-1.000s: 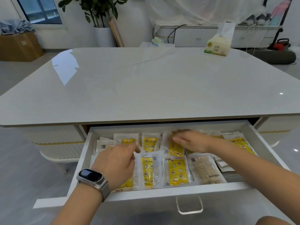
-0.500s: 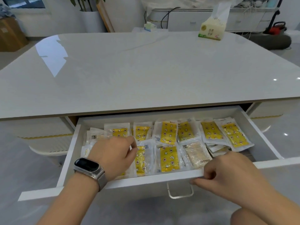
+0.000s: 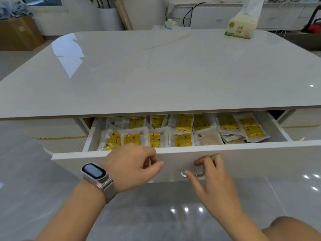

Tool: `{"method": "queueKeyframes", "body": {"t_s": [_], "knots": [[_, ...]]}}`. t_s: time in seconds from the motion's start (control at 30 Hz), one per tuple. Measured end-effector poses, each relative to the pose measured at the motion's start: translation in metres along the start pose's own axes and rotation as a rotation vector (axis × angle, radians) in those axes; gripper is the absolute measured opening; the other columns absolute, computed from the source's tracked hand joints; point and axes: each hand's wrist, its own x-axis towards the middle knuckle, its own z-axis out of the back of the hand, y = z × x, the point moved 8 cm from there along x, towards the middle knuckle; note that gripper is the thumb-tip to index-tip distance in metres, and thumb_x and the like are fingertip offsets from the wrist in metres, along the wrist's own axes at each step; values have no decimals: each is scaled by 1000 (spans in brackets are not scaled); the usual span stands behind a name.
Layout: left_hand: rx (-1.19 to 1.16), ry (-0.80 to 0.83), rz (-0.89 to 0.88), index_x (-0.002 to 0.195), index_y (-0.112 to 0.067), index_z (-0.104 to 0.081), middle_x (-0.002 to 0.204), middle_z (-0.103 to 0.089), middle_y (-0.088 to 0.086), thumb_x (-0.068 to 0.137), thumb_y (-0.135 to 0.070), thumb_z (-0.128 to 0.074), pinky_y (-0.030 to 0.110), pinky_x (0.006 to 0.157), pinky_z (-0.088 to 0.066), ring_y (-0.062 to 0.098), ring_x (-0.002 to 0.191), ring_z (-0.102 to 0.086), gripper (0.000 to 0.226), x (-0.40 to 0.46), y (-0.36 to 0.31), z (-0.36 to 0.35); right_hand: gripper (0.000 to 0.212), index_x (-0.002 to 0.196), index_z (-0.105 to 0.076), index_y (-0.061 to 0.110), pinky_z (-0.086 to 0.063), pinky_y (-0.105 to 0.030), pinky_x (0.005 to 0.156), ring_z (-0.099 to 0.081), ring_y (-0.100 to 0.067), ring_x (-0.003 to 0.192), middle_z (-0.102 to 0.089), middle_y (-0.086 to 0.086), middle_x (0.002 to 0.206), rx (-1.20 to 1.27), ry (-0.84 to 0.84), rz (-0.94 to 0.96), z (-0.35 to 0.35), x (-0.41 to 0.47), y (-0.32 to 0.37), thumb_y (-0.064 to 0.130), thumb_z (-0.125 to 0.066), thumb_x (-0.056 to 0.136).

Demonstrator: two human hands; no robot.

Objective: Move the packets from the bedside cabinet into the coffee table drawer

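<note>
The white coffee table drawer (image 3: pixel 243 153) stands partly open under the glossy tabletop (image 3: pixel 156 75). Several clear packets with yellow patterned contents (image 3: pixel 180 140) lie in it in rows; the back row is half hidden under the table edge. One packet (image 3: pixel 207 139) holds something beige. My left hand (image 3: pixel 132 166), with a watch on the wrist, rests loosely curled against the drawer front and holds nothing. My right hand (image 3: pixel 210 174) touches the drawer front at the metal handle (image 3: pixel 199 174), index finger stretched across the handle, the other fingers bent just above it.
A tissue pack (image 3: pixel 240 29) stands at the far right of the tabletop. A cardboard box (image 3: pixel 19 32) and a potted plant (image 3: pixel 107 16) are on the floor behind the table. A low white cabinet (image 3: pixel 243 16) runs along the back wall. Glossy grey floor lies below.
Both hands came out of the drawer onto its front. The right hand went from the top edge down to the handle. The drawer has slid further in under the tabletop.
</note>
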Motion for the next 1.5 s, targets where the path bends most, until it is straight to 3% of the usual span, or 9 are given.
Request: {"method": "queueKeyframes", "body": {"t_s": [0.17, 0.4, 0.5, 0.6, 0.77, 1.03, 1.27, 1.43, 1.5], "knots": [[50, 124, 98, 120, -38, -53, 105, -63, -18, 96, -45, -43, 29, 84, -51, 5, 96, -58, 27, 5, 17, -14, 42, 95, -52, 18, -49, -30, 47, -50, -15, 68, -34, 6, 99, 7, 34, -39, -12, 22, -2, 38, -80, 72], [43, 157, 148, 147, -38, -19, 149, -30, -14, 97, -40, -43, 31, 105, -40, 10, 133, -36, 55, 12, 32, -28, 52, 140, -40, 18, -36, -32, 107, -22, -27, 136, -37, -3, 138, -187, 288, -23, -61, 26, 9, 41, -52, 94], [60, 173, 157, 151, -36, -5, 154, -23, -12, 97, -41, -43, 33, 111, -33, 13, 138, -29, 66, 12, 36, -33, 52, 114, -66, 7, -56, -38, 72, -51, -39, 109, -64, -18, 100, -360, 211, 16, -71, 42, 15, 5, -81, 64], [111, 119, 179, 151, -33, 6, 155, -21, -9, 96, -41, -44, 36, 113, -28, 15, 142, -21, 75, 15, 42, -34, 46, 73, -72, 6, -30, -23, 32, -59, -37, 63, -55, -14, 54, -497, 117, 45, -67, 64, 16, -11, -86, 32], [187, 123, 257, 151, -30, 1, 160, -3, 1, 96, -44, -42, 41, 117, -20, 25, 145, -13, 72, 19, 45, -41, 37, 44, -55, 4, -36, -22, 35, -48, -25, 37, -43, -11, 34, -532, 107, 132, -71, 92, 29, -20, -74, 24], [228, 60, 224, 145, -20, -26, 144, -33, 7, 96, -38, -44, 40, 98, -37, 28, 127, -38, 55, 36, 37, -41, 30, 53, -58, 2, -34, -19, 42, -55, -28, 46, -45, -12, 39, -663, 51, 75, -89, 108, 22, -22, -69, 39], [82, 120, 168, 81, -28, -68, 79, -63, -7, 46, -46, -78, 25, 51, -48, 13, 63, -61, 41, 43, 18, -65, 26, 64, -62, -5, -41, -26, 34, -64, -45, 56, -48, -16, 44, -698, 98, 70, -89, 113, 24, -23, -54, 47], [-33, 281, 279, 135, -19, -42, 128, -42, 4, 95, -27, -43, 37, 96, -36, 24, 117, -42, 40, 24, 7, -55, 35, 60, -64, -7, -49, -36, 37, -57, -35, 37, -49, -13, 39, -712, 323, 64, -88, 120, 25, -22, -72, 29], [-62, 270, 309, 135, -21, -45, 127, -46, 2, 94, -23, -44, 35, 94, -40, 22, 117, -45, 41, 7, 15, -46, 44, 87, -68, -9, -59, -38, 55, -67, -34, 54, -62, -11, 58, -872, 510, 46, -92, 116, 23, -13, -77, 44]]}}
